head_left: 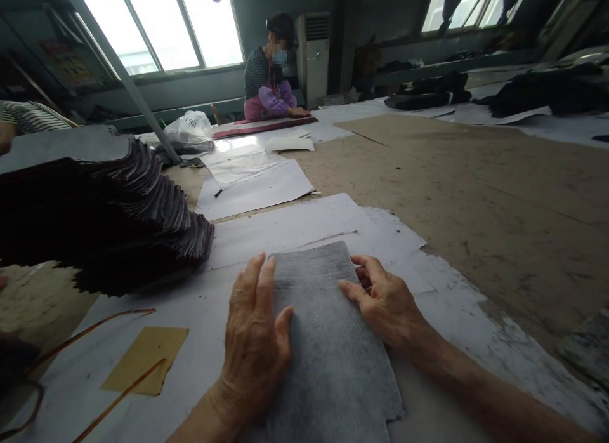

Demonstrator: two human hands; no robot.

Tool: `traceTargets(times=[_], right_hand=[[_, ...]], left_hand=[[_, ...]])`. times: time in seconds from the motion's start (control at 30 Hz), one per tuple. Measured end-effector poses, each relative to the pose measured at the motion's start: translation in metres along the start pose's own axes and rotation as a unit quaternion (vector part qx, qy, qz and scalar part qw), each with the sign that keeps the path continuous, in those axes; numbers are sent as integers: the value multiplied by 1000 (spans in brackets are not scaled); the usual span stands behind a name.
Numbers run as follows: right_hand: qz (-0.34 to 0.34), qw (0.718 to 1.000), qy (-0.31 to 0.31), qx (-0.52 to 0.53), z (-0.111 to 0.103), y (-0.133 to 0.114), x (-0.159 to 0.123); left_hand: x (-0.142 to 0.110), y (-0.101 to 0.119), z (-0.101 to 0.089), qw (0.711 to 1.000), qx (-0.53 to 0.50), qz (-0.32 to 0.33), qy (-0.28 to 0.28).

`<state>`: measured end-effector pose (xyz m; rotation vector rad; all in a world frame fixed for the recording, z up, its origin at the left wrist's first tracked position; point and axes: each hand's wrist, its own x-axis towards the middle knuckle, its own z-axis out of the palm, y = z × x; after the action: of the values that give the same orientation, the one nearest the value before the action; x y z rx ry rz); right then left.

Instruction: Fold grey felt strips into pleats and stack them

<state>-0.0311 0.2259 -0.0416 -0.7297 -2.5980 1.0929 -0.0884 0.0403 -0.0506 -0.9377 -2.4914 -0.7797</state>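
Note:
A grey, felt-like fabric piece [333, 341] lies in front of me on white paper, with a notch low on its right side. My left hand [259, 335] rests along its left edge, fingers stretched out and thumb apart over the fabric. At the upper right edge, my right hand [387, 300] has its thumb on top and its fingers curled at the side, pinching the edge. Whether several layers lie under the top surface, I cannot tell.
A tall stack of dark fabric pieces [157, 202] stands at the left. Near it lie a tan card [147, 360] and orange-brown strips [118, 392]. White paper sheets [257, 189] cover part of the table [499, 195]. A masked co-worker [269, 81] sits beyond, by dark red fabric [266, 127].

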Motion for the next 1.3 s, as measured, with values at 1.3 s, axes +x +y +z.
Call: traceTargets(times=[1.3], right_hand=[[-498, 773, -336, -203, 35, -48, 81]], left_hand=[[1, 17, -14, 954, -98, 132, -251]])
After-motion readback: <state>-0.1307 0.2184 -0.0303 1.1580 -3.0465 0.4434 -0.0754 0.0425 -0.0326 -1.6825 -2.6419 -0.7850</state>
